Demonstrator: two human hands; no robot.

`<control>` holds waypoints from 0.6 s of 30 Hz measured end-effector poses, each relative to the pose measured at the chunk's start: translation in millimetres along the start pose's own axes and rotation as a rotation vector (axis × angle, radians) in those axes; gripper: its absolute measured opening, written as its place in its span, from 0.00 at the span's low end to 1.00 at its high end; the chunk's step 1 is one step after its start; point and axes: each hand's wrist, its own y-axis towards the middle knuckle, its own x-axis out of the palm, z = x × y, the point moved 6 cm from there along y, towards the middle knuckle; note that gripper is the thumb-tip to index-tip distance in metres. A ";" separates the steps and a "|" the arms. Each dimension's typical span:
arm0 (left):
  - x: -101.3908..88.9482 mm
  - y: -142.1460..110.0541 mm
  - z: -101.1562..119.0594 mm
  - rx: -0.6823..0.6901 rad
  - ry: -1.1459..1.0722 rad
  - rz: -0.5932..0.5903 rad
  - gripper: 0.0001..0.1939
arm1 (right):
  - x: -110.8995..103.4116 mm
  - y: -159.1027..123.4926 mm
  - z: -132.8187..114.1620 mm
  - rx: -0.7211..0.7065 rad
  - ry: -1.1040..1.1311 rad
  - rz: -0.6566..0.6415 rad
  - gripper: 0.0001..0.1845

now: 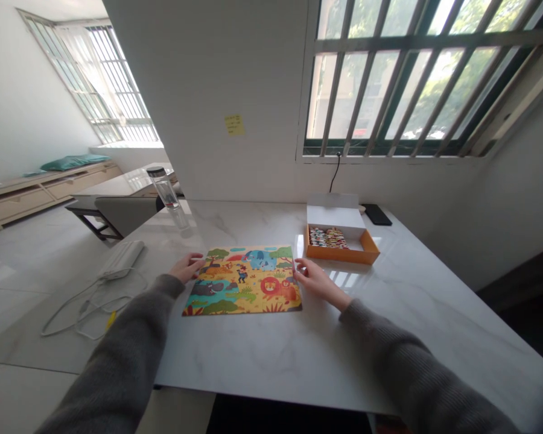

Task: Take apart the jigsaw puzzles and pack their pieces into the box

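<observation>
A colourful picture board [242, 295] lies on the marble-patterned table, printed with a blue elephant, lions, a hippo and a small figure. At its left edge is my left hand [187, 267], with bent fingers against the border. My right hand [315, 282] grips the opposite edge, thumb and forefinger on the rim. Behind my right hand stands an orange box [344, 254] with its white lid flap raised. Several small, multicoloured pieces [328, 237] are packed inside it, mostly toward its left; their exact kind is too small to make out.
A clear bottle with a dark lid [163, 188] stands at the table's far left. Nearer, a white power strip [123, 260] lies with looped cables. A black phone [377, 214] rests behind the box. The table [257, 355] meets a wall with a yellow note [234, 125].
</observation>
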 end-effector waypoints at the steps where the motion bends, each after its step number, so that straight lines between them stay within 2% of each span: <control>1: 1.9 3.6 3.3 -0.009 0.004 -0.001 0.22 | 0.6 4.4 0.1 0.027 0.022 0.000 0.19; 3: 5.5 8.2 6.2 -0.017 0.018 -0.022 0.22 | 2.8 6.9 -1.6 0.029 0.019 0.011 0.17; 8: 8.0 4.1 -1.6 -0.004 0.026 -0.108 0.25 | 7.8 -12.8 -6.5 -0.118 -0.103 0.045 0.17; 14: 8.2 -31.6 -4.2 0.055 0.074 -0.244 0.31 | -3.3 -55.1 -1.1 -0.086 -0.014 0.007 0.15; 18: 21.7 -55.4 1.5 0.071 0.072 -0.292 0.34 | -13.2 -81.1 3.6 -0.108 -0.095 0.096 0.15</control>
